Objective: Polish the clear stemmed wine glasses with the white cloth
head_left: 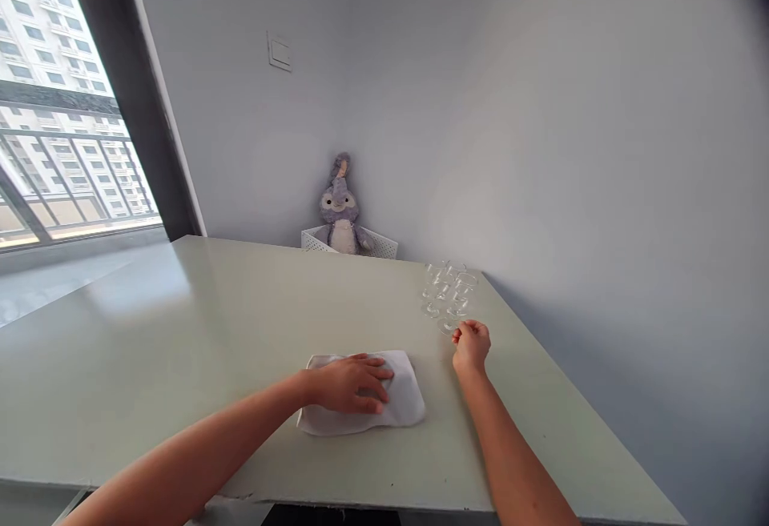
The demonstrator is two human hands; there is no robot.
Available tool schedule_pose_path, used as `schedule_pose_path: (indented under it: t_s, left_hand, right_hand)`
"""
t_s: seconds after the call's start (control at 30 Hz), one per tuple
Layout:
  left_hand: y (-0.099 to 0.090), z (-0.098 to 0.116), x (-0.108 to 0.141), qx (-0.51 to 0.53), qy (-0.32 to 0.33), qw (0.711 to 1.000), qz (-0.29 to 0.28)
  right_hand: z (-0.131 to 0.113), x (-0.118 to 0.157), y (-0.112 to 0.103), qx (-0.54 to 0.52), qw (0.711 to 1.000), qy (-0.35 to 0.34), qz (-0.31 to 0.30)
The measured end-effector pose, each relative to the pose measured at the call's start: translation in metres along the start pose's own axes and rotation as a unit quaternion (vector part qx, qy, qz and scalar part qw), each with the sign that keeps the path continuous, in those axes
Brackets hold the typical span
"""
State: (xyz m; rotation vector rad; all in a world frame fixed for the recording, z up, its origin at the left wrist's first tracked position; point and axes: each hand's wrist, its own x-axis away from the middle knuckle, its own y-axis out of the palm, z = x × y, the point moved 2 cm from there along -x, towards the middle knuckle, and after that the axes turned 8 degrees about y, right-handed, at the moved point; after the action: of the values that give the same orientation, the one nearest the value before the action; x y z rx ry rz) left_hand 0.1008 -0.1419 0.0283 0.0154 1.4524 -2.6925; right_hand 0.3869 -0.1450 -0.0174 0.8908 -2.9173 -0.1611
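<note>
My left hand (356,384) lies on a folded white cloth (407,398) near the front of the table, palm down with its fingers spread. What may lie beneath the palm is hidden. To the right, my right hand (472,342) is closed in a pinch at the foot of the nearest clear stemmed glass (448,325). The fingertips seem to grip the edge of that foot, though the contact is partly hidden by the hand. Several more clear stemmed glasses (441,289) stand upright in a tight cluster just beyond it.
The pale table (240,310) has its right edge along a grey wall (570,150). Behind the far edge, a purple plush toy (340,210) sits in a white perforated basket (384,246). A window (72,110) is at the left.
</note>
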Motion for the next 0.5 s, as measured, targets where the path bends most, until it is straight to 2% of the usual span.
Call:
schedule_pose_path:
  t_s: [0.07, 0.17, 0.23, 0.3, 0.37, 0.4, 0.47, 0.5]
  left_hand:
    - [-0.003, 0.000, -0.003, 0.088, 0.008, 0.996, -0.002]
    - [-0.004, -0.002, -0.001, 0.229, 0.004, 0.973, 0.022]
    - [-0.002, -0.006, 0.002, 0.329, -0.012, 0.941, 0.079]
    - [-0.002, -0.014, 0.006, 0.403, -0.043, 0.899, 0.164]
    - [-0.004, -0.024, 0.010, 0.416, -0.080, 0.872, 0.245]
    - [-0.006, -0.028, 0.012, 0.395, -0.101, 0.870, 0.277]
    - [-0.011, -0.034, 0.016, 0.309, -0.138, 0.889, 0.309]
    - [-0.014, -0.035, 0.018, 0.251, -0.149, 0.906, 0.306]
  right_hand:
    - [-0.001, -0.013, -0.009, -0.001, 1.000, 0.005, 0.011]
    - [-0.001, -0.021, -0.013, 0.012, 0.999, 0.015, -0.034]
    - [0.001, -0.019, -0.010, 0.021, 0.997, 0.026, -0.077]
    - [0.004, -0.013, -0.004, 0.028, 0.993, 0.035, -0.109]
    - [0.007, -0.004, 0.004, 0.034, 0.990, 0.041, -0.131]
    - [0.007, 0.001, 0.008, 0.037, 0.988, 0.043, -0.142]
    - [0.008, 0.012, 0.017, 0.044, 0.984, 0.047, -0.167]
    - [0.009, 0.018, 0.021, 0.049, 0.981, 0.049, -0.181]
